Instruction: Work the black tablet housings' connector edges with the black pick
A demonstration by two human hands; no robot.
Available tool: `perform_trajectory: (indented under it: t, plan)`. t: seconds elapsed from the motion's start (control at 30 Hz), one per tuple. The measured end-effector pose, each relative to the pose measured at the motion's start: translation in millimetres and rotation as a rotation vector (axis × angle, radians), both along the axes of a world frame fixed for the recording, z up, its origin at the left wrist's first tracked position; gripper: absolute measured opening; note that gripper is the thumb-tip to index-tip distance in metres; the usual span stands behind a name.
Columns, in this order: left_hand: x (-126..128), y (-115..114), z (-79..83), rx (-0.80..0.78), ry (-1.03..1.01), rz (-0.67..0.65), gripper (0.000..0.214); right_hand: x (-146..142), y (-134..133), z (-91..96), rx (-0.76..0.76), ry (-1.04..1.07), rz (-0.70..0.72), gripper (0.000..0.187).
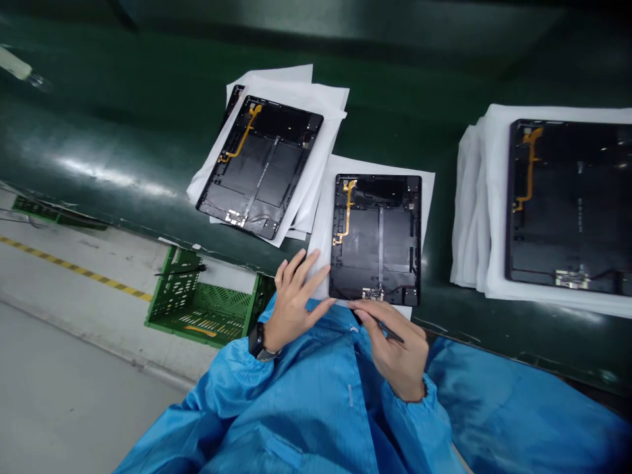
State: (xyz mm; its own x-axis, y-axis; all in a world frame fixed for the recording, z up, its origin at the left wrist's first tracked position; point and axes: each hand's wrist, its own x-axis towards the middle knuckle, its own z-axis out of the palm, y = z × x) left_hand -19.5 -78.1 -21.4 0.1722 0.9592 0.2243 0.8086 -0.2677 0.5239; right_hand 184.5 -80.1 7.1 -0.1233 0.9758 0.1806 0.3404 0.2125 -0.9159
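An open black tablet housing (397, 253) lies on a white sheet (322, 230) in front of me, with an orange flex cable (349, 209) and a small circuit board (372, 294) inside. My left hand (292, 299) rests at its lower left corner, fingers spread and holding nothing. By the bottom edge, my right hand (395, 345) is closed around a thin black tool (388, 329), whose exact kind is unclear. The fingers partly cover the tool and its tip is hard to make out.
Similar housings lie on white sheets: one stack (261, 168) at upper left, another pile (567, 210) at right. The green bench (405, 79) has its front edge close to my body. Below it at left stands a green plastic crate (168, 286) on the floor.
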Motion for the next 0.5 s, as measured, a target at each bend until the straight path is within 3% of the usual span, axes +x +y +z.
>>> perform_trajectory:
  t: [0.2,0.5]
  plan:
    - [-0.3,0.4,0.5,-0.007,0.005,-0.003,0.051,4.3,4.3,3.6,-0.039,-0.002,0.044,0.027]
    - [-0.2,0.2,1.2,-0.013,0.01,-0.002,0.052,-0.7,5.1,8.3,-0.108,-0.006,-0.028,0.017]
